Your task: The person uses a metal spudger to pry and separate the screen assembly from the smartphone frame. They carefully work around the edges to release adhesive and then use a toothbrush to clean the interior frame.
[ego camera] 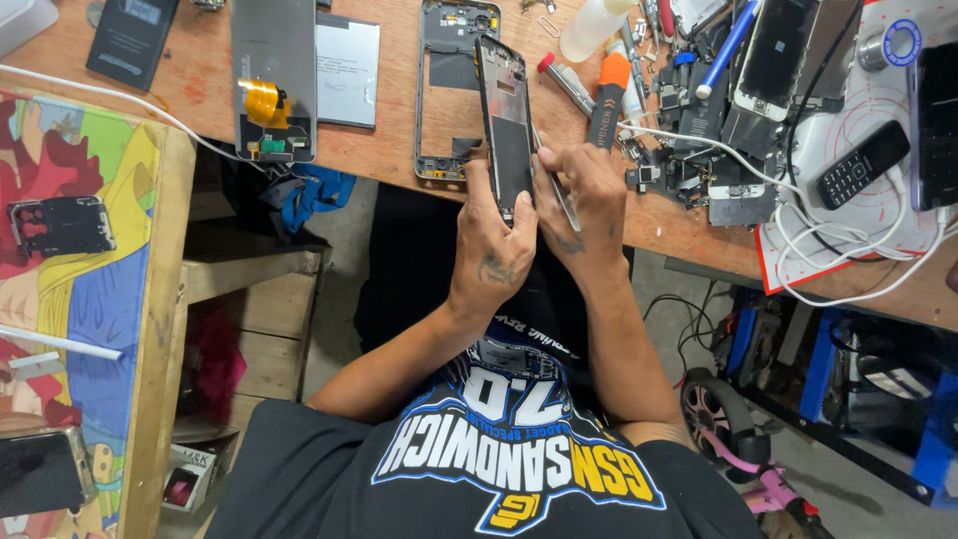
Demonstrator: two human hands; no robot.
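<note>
Head view showed the left hand (496, 250) wrapped around the near end of a dark, opened smartphone body with bare metal frame (504, 125), holding it tilted up over the near edge of the wooden desk (399, 150). The right hand (584, 195) was closed on a thin, flat metal prying tool (557, 190), pressed against the phone's right edge. A slip of that blade could, I judge, scratch the frame or nick a finger, since the grip was tight and the metal smooth. Just left lay a hollow grey phone mid-frame (444, 90); farther left, a grey back panel with yellow ribbon (272, 85). To the right sat an orange-and-black handled tool (609, 95), white cables (838, 240) and a small black keypad phone (863, 165).
</note>
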